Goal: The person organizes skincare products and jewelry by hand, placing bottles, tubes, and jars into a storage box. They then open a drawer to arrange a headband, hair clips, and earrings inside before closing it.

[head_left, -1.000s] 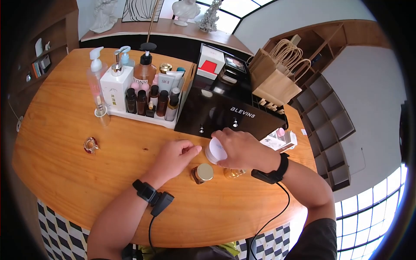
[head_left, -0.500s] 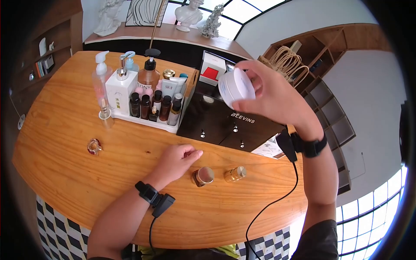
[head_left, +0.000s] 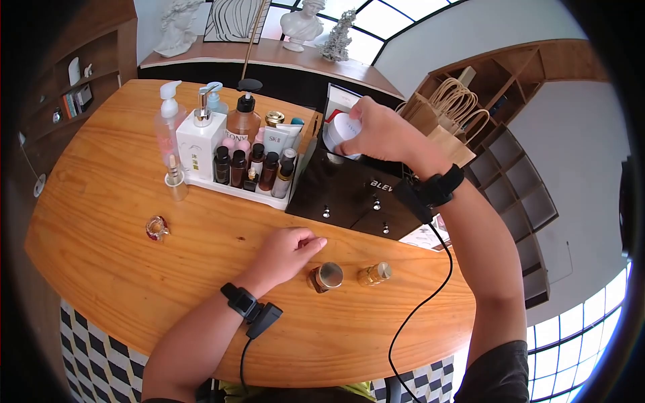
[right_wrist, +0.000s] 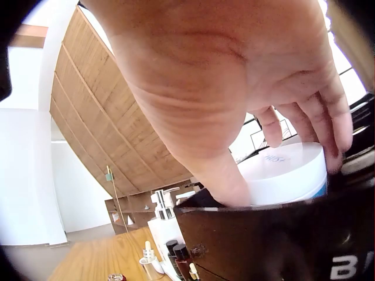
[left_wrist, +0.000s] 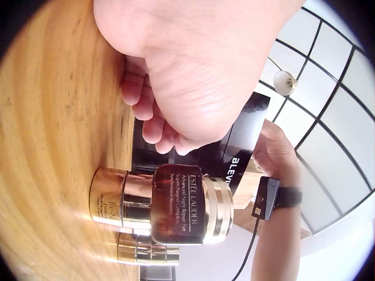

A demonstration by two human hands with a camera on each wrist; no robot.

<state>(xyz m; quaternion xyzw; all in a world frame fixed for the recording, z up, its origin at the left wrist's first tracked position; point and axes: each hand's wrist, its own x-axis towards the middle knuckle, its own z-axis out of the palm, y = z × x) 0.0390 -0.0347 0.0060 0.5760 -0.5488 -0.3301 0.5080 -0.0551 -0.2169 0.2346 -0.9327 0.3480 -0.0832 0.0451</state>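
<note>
My right hand grips a white round jar over the top of the black drawer box, at its left end. In the right wrist view, thumb and fingers span the jar's lid, and the box's front edge hides its lower part. My left hand rests on the table with its fingers loosely curled, holding nothing. Close by it stand a dark brown jar with a gold lid, labelled Estee Lauder in the left wrist view, and a small gold container.
A white tray of pump bottles, small dark bottles and tubes stands left of the box. Paper bags are behind the right arm. A red and gold ring-shaped piece lies on the table at left. A cable trails from the right wrist.
My right hand has lifted the white jar from the table beside the left hand, raised it, and brought it down to the black box's top. The left hand stays on the table.
</note>
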